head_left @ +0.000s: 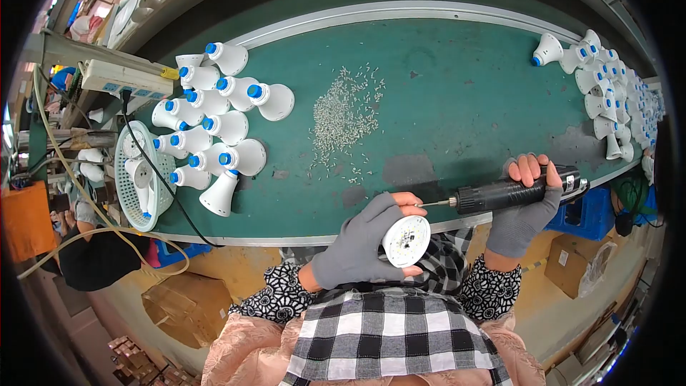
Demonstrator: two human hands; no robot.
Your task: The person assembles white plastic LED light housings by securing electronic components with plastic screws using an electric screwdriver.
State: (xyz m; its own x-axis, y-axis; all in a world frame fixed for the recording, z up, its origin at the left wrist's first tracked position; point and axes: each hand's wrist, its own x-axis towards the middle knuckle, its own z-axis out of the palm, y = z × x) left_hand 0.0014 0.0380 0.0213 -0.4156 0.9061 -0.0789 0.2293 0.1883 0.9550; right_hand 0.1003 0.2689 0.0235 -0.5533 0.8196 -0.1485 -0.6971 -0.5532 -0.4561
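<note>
My left hand (361, 243), in a grey fingerless glove, holds a white lamp housing (406, 241) with its round face, bearing a small board, turned up. In my right hand (527, 207), gloved the same way, lies a black electric screwdriver (493, 195), pointing left. Its thin bit ends at the fingertips of my left hand, just above the housing's rim. Whether a screw sits on the tip is too small to tell. Beyond my hands, a pile of small screws (344, 116) is spread on the green work surface (457, 100).
White housings with blue caps (227, 127) stand at the left, and many more (604, 93) crowd the right. A green basket (164, 179) and a power strip (127, 80) with cables are at the left edge. Below are blue crates (586, 216) and cardboard boxes (187, 307).
</note>
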